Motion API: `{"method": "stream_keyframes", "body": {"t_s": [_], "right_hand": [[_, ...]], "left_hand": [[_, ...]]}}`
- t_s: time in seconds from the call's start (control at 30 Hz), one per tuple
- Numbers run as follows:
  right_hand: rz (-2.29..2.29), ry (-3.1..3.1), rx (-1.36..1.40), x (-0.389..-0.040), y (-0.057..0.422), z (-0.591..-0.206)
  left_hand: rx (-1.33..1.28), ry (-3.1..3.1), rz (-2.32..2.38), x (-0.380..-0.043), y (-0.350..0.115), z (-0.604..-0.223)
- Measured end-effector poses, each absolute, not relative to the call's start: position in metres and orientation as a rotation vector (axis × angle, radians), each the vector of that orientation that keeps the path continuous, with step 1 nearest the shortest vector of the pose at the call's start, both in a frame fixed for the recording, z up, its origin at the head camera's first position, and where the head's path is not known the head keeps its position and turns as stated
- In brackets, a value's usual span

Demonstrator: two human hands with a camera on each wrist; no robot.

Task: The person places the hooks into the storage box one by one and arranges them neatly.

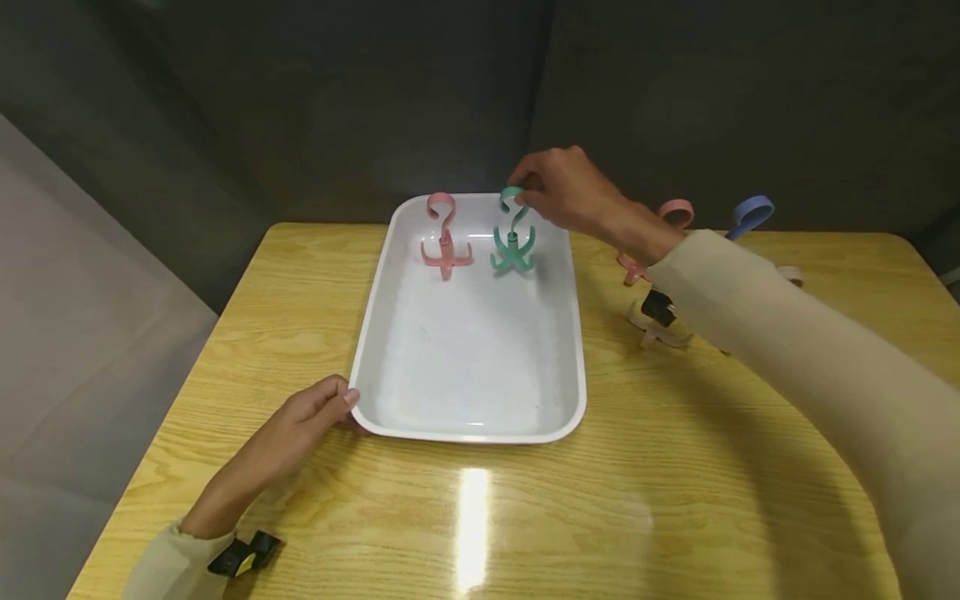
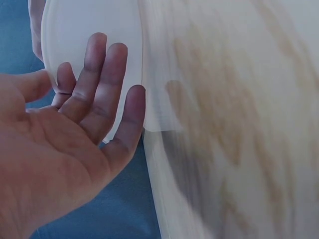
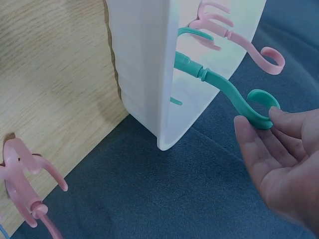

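Note:
A green multi-prong hanging hook (image 1: 513,250) stands at the back right inside the white tray (image 1: 468,358), its prongs down at the tray floor. My right hand (image 1: 573,192) pinches the curled top of this hook between thumb and fingers; the right wrist view shows the green curl (image 3: 259,122) at the fingertips. To its left in the tray stands a pink hanging hook (image 1: 446,250). My left hand (image 1: 307,421) grips the tray's front left corner, thumb on the rim and the other fingers outside it. In the left wrist view those fingers (image 2: 102,74) spread alongside the tray.
Right of the tray, partly behind my right forearm, stand another pink hook (image 1: 677,212), a blue hook (image 1: 752,212) and a beige hook (image 1: 656,333). A black device (image 1: 247,554) sits at my left wrist. Dark cloth (image 1: 375,108) hangs behind the wooden table (image 1: 300,308).

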State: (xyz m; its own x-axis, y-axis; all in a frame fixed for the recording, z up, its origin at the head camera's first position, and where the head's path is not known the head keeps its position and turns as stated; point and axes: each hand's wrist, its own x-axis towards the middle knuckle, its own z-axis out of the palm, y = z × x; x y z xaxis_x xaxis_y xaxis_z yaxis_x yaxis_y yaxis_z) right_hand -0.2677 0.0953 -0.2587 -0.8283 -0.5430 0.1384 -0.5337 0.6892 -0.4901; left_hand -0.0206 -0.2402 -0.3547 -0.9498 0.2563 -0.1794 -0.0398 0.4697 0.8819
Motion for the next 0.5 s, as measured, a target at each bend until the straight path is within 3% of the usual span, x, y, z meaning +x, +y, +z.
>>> {"method": "stream_keyframes", "body": {"t_s": [0.5], "right_hand": [[-0.801,2.876,-0.912,-0.2744,0.0890,-0.2663]], "left_hand": [[0.187,2.432,1.474,-0.0201,-0.2406,-0.3533]]}}
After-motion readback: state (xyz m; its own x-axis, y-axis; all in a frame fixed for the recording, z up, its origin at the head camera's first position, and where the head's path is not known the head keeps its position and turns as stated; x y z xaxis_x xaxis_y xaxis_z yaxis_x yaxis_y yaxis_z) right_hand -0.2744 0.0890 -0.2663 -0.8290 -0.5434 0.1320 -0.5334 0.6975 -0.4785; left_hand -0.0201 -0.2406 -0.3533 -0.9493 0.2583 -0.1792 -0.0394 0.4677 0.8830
